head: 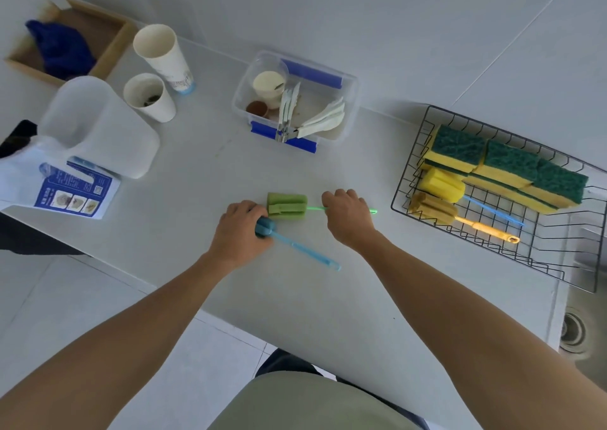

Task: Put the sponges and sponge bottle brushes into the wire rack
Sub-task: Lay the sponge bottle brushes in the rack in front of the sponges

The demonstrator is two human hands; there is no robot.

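A black wire rack (417, 153) stands at the right on the counter, over the sink's edge. Inside lie three yellow-and-green sponges (512, 163), a yellow bottle brush (441, 185) with a blue handle, and an orange bottle brush (433, 209). On the counter's middle lies a green bottle brush (286, 205); my right hand (348, 216) is closed over its thin green handle. My left hand (241, 232) is closed around the sponge head of a blue bottle brush (264, 227), whose handle points toward the lower right.
A clear plastic box (341, 114) with blue clips holds cups and white cutlery at the back. Two paper cups (161, 55), a white jug (98, 124), a leaflet (75, 193) and a wooden tray (108, 45) with blue cloth stand left. The sink drain (573, 332) is at right.
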